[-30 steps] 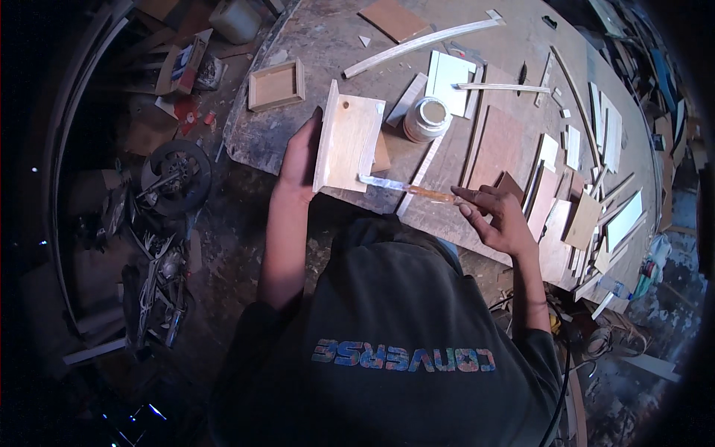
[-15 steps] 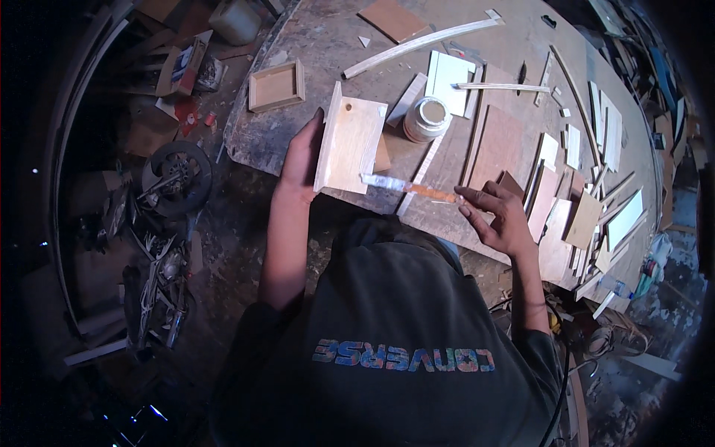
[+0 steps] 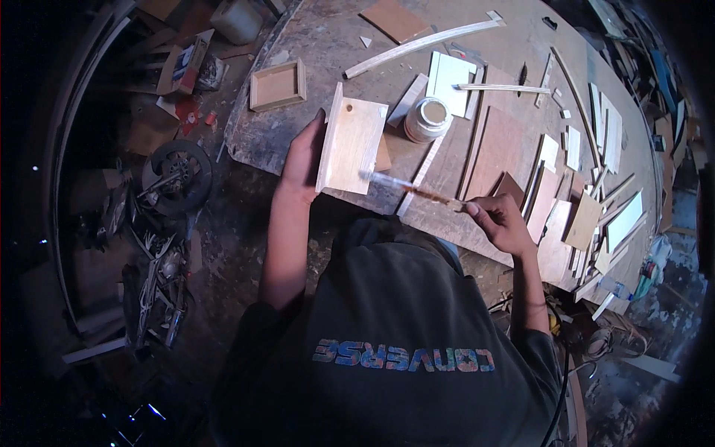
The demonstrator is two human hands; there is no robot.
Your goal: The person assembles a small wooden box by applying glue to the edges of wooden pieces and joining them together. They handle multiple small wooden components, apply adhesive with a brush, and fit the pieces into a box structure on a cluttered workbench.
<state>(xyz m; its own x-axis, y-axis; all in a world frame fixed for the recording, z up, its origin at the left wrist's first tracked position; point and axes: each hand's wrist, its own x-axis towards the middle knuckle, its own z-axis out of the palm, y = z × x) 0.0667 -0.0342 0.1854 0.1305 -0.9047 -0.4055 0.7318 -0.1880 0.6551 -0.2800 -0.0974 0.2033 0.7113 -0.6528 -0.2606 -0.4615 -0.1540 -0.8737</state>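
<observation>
My left hand (image 3: 302, 164) is closed round the left side of a small pale wooden assembly (image 3: 353, 145). A flat panel with a small round hole joins an upright side board there, and white smears show along the panel's right edge. Pinched in my right hand (image 3: 508, 225) is a thin orange-brown stick (image 3: 428, 194), its far end whitish. That whitish end meets the panel near its lower right edge; motion blurs it a little. Just beyond the stick stands an open jar (image 3: 428, 121) of pale, creamy stuff, smeared down its side.
The worn workbench (image 3: 298, 138) carries a shallow wooden tray (image 3: 278, 85), a long curved strip (image 3: 424, 46), a reddish-brown board (image 3: 495, 149) and many offcuts at right. Left of the bench, a wheel (image 3: 176, 179) and scrap lie on the floor.
The stick has tilted, its handle end now lower and slightly right. My right hand has turned, its fingers more curled round the stick. The wooden assembly has barely shifted.
</observation>
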